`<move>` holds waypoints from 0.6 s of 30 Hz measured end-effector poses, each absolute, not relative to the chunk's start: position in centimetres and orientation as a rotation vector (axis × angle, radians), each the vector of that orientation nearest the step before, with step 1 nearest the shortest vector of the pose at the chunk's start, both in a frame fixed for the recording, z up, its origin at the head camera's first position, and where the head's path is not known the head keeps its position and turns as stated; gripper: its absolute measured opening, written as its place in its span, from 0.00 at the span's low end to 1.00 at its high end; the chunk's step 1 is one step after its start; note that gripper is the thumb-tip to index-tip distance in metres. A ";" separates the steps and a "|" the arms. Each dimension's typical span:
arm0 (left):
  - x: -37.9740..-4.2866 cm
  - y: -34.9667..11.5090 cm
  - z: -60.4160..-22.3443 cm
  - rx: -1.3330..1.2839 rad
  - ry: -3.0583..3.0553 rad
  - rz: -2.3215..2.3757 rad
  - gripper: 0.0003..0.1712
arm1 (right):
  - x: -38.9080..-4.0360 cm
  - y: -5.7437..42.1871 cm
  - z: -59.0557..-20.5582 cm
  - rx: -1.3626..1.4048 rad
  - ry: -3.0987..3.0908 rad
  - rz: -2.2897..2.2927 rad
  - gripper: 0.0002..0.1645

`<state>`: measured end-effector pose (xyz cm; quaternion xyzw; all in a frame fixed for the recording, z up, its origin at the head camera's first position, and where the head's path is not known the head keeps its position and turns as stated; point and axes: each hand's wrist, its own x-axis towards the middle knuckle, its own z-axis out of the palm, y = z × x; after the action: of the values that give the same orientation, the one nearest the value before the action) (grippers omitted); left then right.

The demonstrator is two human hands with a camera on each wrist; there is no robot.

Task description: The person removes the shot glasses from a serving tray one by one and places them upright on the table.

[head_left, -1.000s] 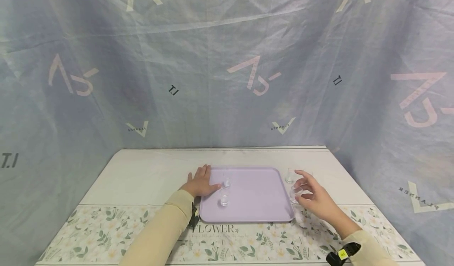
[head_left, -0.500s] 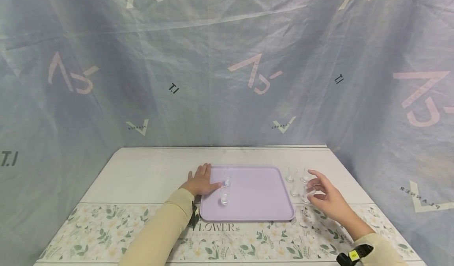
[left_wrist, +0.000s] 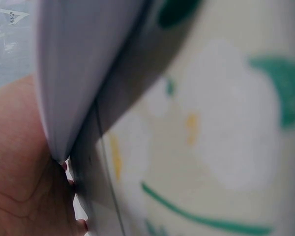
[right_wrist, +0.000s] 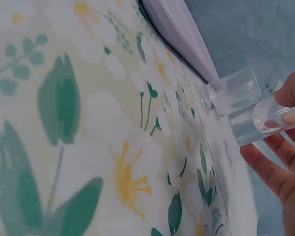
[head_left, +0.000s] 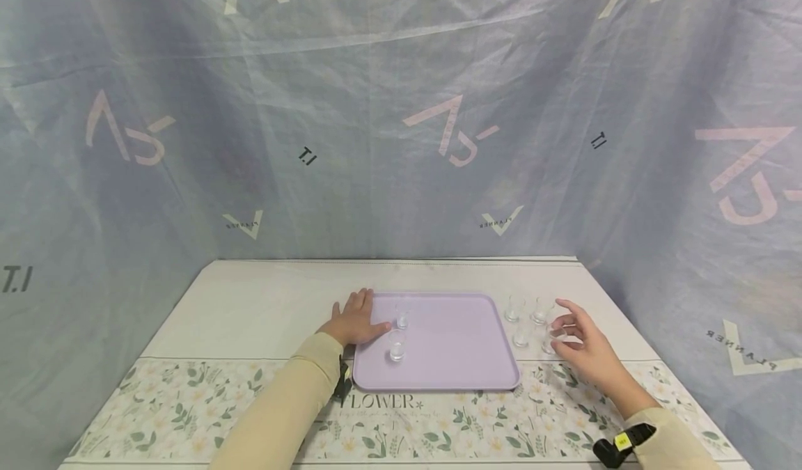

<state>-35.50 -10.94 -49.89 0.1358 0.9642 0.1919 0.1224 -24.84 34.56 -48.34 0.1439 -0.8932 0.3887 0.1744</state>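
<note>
The person's right grip (head_left: 584,348) is pinching a clear glass (right_wrist: 248,124) to the right of the lilac tray (head_left: 460,348), thumb on one side and fingers on the other, I'd guess to keep it upright. Whether its base bears on the counter (head_left: 282,310), I can't tell. Three more glasses (head_left: 521,336) stand upright close by, also right of the tray, grouped tightly, perhaps for easy reach. Over at the tray's left edge the left grip (head_left: 356,326) lies spread, thumb reaching over the rim, presumably to steady it. Near that thumb the tray carries two glasses (head_left: 397,349), one behind the other, in its left part. They're all so clear that I can't make out whether any contain liquid.
</note>
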 end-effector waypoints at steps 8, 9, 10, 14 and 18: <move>-35.3 -11.1 -49.9 0.412 2.828 0.556 0.57 | -26.0 34.9 -48.7 0.310 -2.540 1.081 0.49; -35.1 -11.1 -49.5 0.406 2.827 0.540 0.56 | -26.1 34.9 -48.7 0.301 -2.537 1.087 0.49; -34.9 -10.9 -49.1 0.401 2.826 0.523 0.55 | -26.2 35.0 -48.7 0.295 -2.537 1.090 0.50; -34.9 -10.9 -49.1 0.404 2.829 0.515 0.56 | -26.7 35.0 -48.6 0.294 -2.517 1.126 0.50; -35.0 -10.8 -49.2 0.403 2.831 0.509 0.56 | -27.0 35.1 -48.8 0.283 -2.518 1.145 0.50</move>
<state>-34.96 -10.81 -49.18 0.1379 0.9678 0.1741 0.1181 -26.96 35.12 -48.77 0.1001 -0.8908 0.4052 0.1797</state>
